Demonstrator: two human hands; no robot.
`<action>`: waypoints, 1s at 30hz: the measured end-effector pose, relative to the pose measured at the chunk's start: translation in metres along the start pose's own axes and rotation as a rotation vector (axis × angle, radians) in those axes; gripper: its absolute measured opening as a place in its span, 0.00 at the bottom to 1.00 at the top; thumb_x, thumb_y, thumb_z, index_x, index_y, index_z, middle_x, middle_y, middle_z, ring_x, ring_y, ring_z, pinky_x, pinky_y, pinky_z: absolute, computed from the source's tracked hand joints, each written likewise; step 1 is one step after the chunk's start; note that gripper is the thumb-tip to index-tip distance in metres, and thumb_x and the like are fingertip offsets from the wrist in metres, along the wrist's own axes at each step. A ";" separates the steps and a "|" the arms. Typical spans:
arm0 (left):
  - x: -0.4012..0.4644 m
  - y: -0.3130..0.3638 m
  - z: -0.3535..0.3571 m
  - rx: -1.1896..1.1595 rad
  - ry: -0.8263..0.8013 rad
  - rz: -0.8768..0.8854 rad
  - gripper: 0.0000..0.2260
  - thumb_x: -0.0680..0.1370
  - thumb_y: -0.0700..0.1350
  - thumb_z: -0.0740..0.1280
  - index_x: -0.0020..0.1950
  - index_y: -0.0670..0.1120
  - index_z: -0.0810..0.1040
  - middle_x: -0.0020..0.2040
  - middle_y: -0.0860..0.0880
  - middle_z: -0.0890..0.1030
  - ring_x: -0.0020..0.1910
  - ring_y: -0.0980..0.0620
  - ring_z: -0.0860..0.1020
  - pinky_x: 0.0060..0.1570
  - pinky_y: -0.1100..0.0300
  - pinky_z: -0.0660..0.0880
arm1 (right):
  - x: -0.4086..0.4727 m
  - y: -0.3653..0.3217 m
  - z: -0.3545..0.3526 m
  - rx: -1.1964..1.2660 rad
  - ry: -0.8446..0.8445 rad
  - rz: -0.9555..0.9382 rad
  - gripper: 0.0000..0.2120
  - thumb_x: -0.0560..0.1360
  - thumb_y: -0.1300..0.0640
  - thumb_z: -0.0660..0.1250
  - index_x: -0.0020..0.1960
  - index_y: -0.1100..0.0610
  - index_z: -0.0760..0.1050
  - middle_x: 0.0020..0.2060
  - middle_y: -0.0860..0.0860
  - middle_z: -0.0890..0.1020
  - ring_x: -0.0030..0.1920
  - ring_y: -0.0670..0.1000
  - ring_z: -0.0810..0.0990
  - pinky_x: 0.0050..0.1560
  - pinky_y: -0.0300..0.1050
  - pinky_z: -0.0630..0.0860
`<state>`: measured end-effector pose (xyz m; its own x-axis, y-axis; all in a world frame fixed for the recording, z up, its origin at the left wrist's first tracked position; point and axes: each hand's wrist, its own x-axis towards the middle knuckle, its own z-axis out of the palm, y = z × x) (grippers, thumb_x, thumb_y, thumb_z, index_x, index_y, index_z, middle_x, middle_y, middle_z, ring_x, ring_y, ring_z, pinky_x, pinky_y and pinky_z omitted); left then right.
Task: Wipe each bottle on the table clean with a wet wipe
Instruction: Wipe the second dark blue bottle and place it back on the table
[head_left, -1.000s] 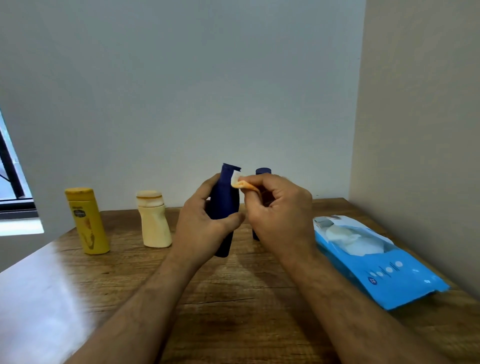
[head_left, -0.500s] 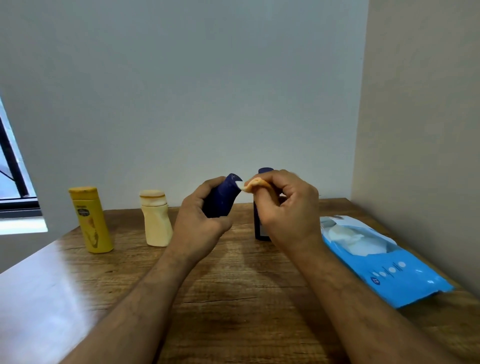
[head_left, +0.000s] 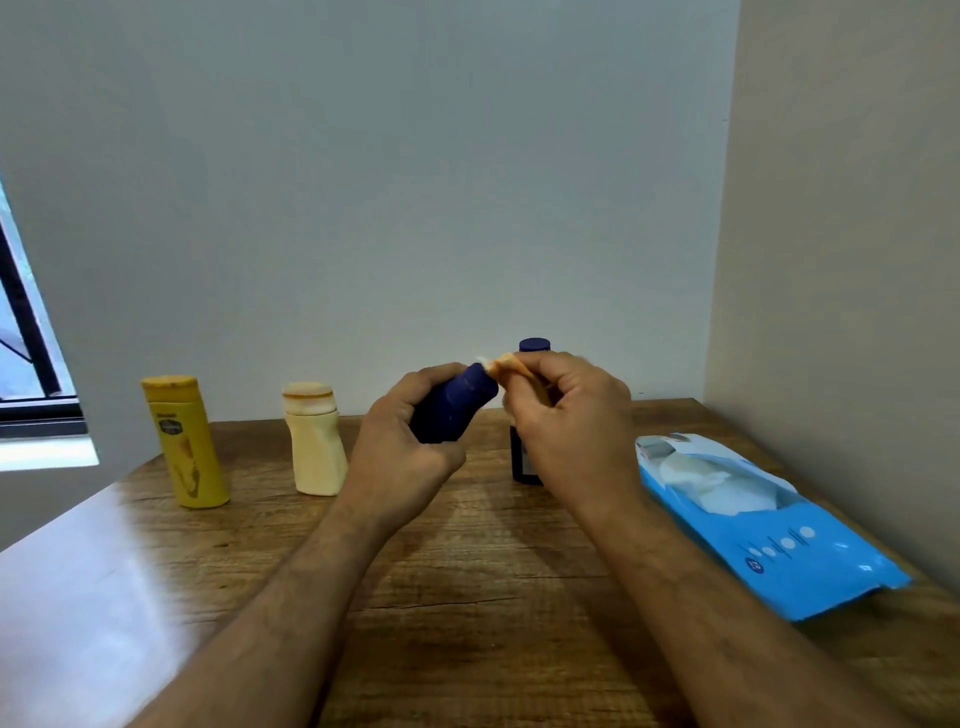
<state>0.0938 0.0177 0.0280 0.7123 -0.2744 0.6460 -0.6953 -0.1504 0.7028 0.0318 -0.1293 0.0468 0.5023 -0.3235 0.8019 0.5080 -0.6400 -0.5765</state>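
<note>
- Wood-grain tabletop (head_left: 467, 597) fills the lower view, glossy with glare toward its left edge; it sits in a room corner, with a pale grey wall behind and a beige wall along its right edge. A dark window frame (head_left: 26, 332) shows at far left.
- Left hand (head_left: 400, 447) is held above the middle of the tabletop, its grip curled tight around a dark blue bottle (head_left: 454, 405) that tilts with its top up and to the right.
- Right hand (head_left: 571, 421) has its grip closed in a pinch on a small wet wipe (head_left: 501, 365), orange-tinted with a white tip, which touches the top end of the held bottle.
- A second dark blue bottle (head_left: 524, 415) stands upright near the back edge, mostly hidden behind the right hand; only its cap and part of its lower body show.
- A cream bottle (head_left: 314, 441) stands upright left of the hands, and a yellow bottle (head_left: 182, 441) stands upright further toward the left edge.
- A blue wipes pack (head_left: 769, 525) lies flat along the right edge, its top open with white wipes showing.
</note>
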 end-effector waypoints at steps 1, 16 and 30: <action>0.000 0.001 0.001 -0.009 0.004 -0.012 0.32 0.66 0.27 0.71 0.63 0.55 0.78 0.53 0.55 0.79 0.45 0.61 0.76 0.41 0.70 0.73 | 0.000 0.001 -0.001 -0.020 0.031 -0.001 0.07 0.76 0.56 0.70 0.52 0.51 0.84 0.42 0.43 0.84 0.44 0.42 0.81 0.45 0.33 0.78; -0.001 0.006 0.001 -0.246 -0.058 -0.119 0.31 0.65 0.35 0.76 0.66 0.53 0.77 0.54 0.46 0.83 0.55 0.48 0.81 0.52 0.55 0.81 | -0.003 -0.004 -0.001 0.095 -0.070 0.011 0.07 0.76 0.56 0.72 0.52 0.49 0.84 0.42 0.39 0.84 0.46 0.39 0.81 0.43 0.28 0.75; -0.003 0.012 0.008 -0.203 -0.028 -0.162 0.27 0.67 0.41 0.79 0.59 0.61 0.77 0.53 0.57 0.83 0.50 0.58 0.82 0.42 0.67 0.79 | -0.004 0.008 -0.003 -0.195 -0.085 -0.108 0.04 0.75 0.58 0.69 0.49 0.52 0.81 0.42 0.44 0.81 0.42 0.43 0.78 0.44 0.42 0.79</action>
<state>0.0829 0.0092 0.0322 0.8077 -0.2892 0.5137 -0.5370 -0.0013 0.8436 0.0318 -0.1359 0.0395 0.5136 -0.1913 0.8364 0.4213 -0.7929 -0.4401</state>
